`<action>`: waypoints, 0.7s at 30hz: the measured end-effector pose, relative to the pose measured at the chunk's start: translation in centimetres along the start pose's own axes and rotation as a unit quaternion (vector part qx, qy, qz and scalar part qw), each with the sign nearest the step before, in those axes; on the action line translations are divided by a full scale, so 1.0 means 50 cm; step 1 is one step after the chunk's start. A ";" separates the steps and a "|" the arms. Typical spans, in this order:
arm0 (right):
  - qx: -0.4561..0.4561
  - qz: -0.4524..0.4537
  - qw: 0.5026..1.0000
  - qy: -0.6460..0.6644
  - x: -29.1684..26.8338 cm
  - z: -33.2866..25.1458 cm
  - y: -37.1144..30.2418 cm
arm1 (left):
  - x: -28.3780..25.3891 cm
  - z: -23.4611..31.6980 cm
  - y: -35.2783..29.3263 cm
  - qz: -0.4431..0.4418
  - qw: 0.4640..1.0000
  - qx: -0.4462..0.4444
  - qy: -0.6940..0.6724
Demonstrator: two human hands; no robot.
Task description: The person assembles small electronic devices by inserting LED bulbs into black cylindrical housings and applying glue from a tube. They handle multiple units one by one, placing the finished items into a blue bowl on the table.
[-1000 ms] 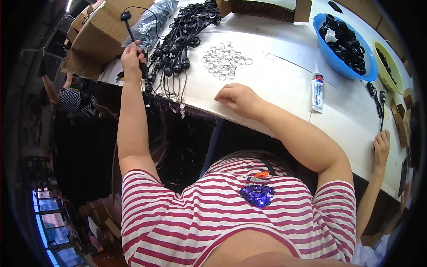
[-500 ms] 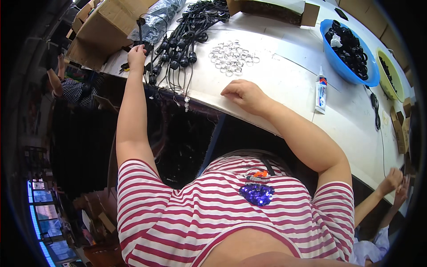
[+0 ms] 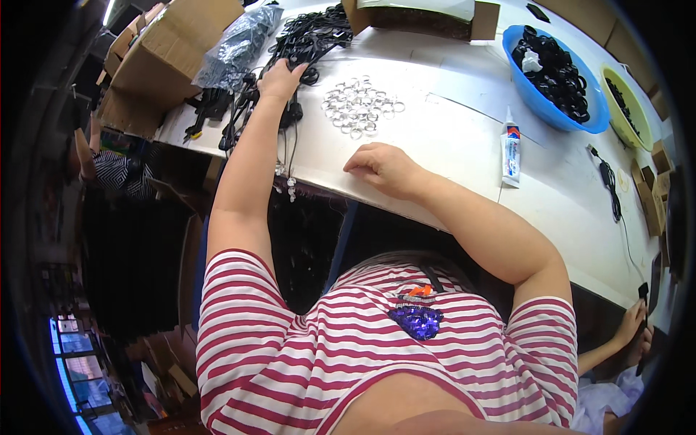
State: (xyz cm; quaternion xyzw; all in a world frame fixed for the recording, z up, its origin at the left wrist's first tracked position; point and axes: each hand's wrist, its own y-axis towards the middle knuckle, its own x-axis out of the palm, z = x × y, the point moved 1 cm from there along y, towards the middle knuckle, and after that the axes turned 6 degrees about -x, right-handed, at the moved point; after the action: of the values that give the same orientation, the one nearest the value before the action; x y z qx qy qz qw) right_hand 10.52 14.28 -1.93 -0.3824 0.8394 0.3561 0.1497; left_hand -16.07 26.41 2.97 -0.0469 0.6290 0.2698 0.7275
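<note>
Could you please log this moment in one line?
left hand: at black cables, grip unclear | right hand: by table edge, curled | nearby: clear rings, white tube

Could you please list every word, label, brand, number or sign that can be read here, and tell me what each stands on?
White tube with blue and red printing: it bears lettering, which I won't copy out.
Small cardboard box at the right: any marks are too small to read.
Elsewhere I can make out no legible text.
</note>
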 end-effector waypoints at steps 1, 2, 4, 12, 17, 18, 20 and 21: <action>0.002 -0.001 1.000 0.006 0.001 -0.001 0.000 | 0.016 -0.012 0.014 -0.018 1.000 -0.008 -0.012; 0.004 -0.003 1.000 0.013 0.002 -0.002 0.000 | 0.026 -0.029 0.036 -0.006 0.999 0.011 -0.041; 0.000 -0.007 1.000 0.008 0.006 0.001 0.005 | 0.030 -0.081 0.087 -0.040 0.978 -0.008 -0.203; 0.019 -0.004 1.000 0.009 0.000 0.004 0.003 | -0.039 -0.154 0.058 -0.099 0.849 -0.121 -0.505; 0.028 0.004 1.000 -0.001 -0.003 0.007 0.001 | -0.031 -0.112 0.095 -0.095 0.991 -0.032 -0.091; 0.026 0.002 1.000 0.002 -0.004 0.004 0.002 | -0.033 -0.117 0.099 -0.077 0.992 -0.030 -0.092; 0.019 0.000 1.000 0.008 -0.002 0.000 0.004 | -0.027 -0.130 0.118 -0.042 0.994 -0.024 -0.096; 0.016 0.001 1.000 0.009 -0.001 0.000 0.005 | -0.015 -0.137 0.130 -0.042 0.996 -0.026 -0.073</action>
State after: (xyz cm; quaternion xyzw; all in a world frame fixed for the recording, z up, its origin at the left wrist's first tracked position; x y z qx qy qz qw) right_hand 10.37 14.43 -1.77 -0.3823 0.8467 0.3391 0.1481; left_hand -25.14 28.91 4.04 -0.0723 0.5646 0.2581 0.7806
